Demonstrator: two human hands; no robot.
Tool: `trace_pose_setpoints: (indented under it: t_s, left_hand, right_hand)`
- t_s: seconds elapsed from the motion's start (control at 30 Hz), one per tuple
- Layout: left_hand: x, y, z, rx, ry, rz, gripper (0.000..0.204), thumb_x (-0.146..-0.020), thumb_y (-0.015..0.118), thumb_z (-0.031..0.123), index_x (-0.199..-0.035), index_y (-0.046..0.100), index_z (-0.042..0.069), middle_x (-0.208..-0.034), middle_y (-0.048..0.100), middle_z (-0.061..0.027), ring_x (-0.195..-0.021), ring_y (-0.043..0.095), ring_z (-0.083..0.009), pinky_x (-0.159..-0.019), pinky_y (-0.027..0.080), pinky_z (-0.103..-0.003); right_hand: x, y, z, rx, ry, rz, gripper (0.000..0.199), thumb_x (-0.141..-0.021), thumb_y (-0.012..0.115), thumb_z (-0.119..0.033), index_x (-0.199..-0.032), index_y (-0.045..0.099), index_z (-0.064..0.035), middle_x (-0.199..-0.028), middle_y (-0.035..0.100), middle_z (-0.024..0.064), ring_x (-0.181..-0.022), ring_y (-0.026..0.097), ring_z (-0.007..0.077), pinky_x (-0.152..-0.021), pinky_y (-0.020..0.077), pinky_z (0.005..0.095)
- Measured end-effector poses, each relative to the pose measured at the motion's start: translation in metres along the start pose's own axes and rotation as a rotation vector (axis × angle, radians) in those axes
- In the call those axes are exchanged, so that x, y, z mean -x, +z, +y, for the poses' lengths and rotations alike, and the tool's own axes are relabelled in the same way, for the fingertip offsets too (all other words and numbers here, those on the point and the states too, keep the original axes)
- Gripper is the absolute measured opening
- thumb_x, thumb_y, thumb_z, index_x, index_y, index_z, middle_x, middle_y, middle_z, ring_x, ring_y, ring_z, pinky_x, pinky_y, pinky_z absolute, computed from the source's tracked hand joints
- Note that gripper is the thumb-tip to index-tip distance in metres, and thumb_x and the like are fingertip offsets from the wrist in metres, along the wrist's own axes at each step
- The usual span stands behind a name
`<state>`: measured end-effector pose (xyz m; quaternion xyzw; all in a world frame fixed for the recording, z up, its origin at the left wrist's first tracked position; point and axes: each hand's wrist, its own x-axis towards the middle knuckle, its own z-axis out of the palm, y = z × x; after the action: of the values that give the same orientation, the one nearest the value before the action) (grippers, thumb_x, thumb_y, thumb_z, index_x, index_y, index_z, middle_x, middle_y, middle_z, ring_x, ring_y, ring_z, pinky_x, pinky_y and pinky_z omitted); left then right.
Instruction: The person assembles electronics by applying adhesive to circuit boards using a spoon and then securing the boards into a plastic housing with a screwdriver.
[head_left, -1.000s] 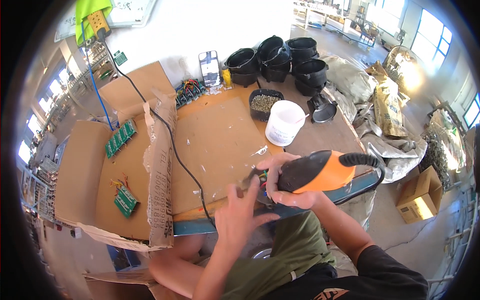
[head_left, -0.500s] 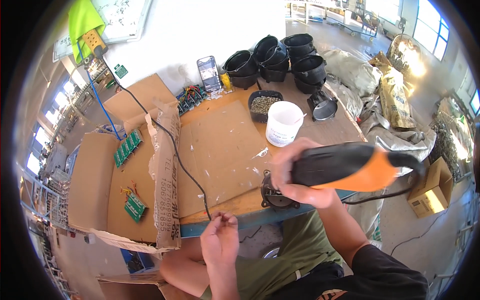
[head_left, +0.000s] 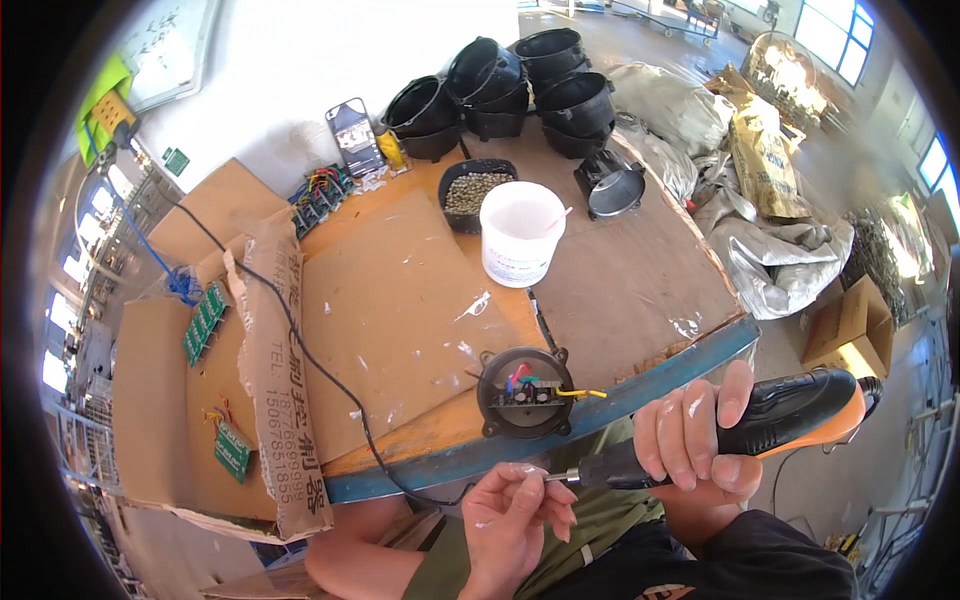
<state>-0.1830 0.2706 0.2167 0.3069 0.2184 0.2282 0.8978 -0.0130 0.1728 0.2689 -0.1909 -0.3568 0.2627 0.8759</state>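
Note:
My right hand [head_left: 690, 440] grips a black and orange electric screwdriver [head_left: 800, 412], its bit pointing left. At the bit's tip, my left hand [head_left: 508, 525] has thumb and fingertips pinched together; whatever is between them is too small to make out. Just beyond both hands, a round black housing [head_left: 528, 427] lies at the table's front edge. Inside it sits a small circuit board [head_left: 532, 396] with red, blue and yellow wires. White smears mark my fingers.
A white bucket [head_left: 520, 245] stands mid-table beside a black tray [head_left: 462, 219] of small metal pieces. Stacked black pots [head_left: 420, 105] and a phone [head_left: 354, 138] are behind. On the left, a cardboard box [head_left: 155, 400] holds green circuit boards [head_left: 232, 452]; a black cable [head_left: 290, 318] crosses it.
The screwdriver has come down off the housing to the right, baring the circuit board. My left hand has moved right to the bit's tip. The view has shifted.

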Motion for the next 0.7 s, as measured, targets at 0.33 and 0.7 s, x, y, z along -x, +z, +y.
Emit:
trace_pose_setpoints:
  t_s: [0.33,0.7]
  left_hand:
    - [-0.009,-0.006,-0.007,0.030,0.013,0.000,0.010,-0.097,0.062,0.007,-0.100,0.059,-0.003,-0.083,0.070,-0.0222,-0.062,0.069,-0.0273,-0.049,0.057,-0.035]
    - [-0.009,0.011,0.007,-0.023,0.024,0.029,0.015,-0.097,0.064,0.012,-0.096,0.059,-0.003,-0.071,0.068,-0.0240,-0.053,0.067,-0.0297,-0.042,0.053,-0.034]
  right_hand:
    - [-0.005,-0.018,-0.008,-0.090,0.071,0.009,0.036,-0.080,0.068,-0.007,-0.111,0.051,-0.0152,-0.061,0.052,-0.0025,-0.051,0.054,0.0142,-0.057,0.0464,0.0330]
    - [-0.014,-0.029,0.004,-0.146,-0.069,-0.275,0.037,-0.082,0.064,-0.002,-0.113,0.048,-0.0118,-0.072,0.061,0.0011,-0.060,0.063,0.0147,-0.061,0.0534,0.0322]
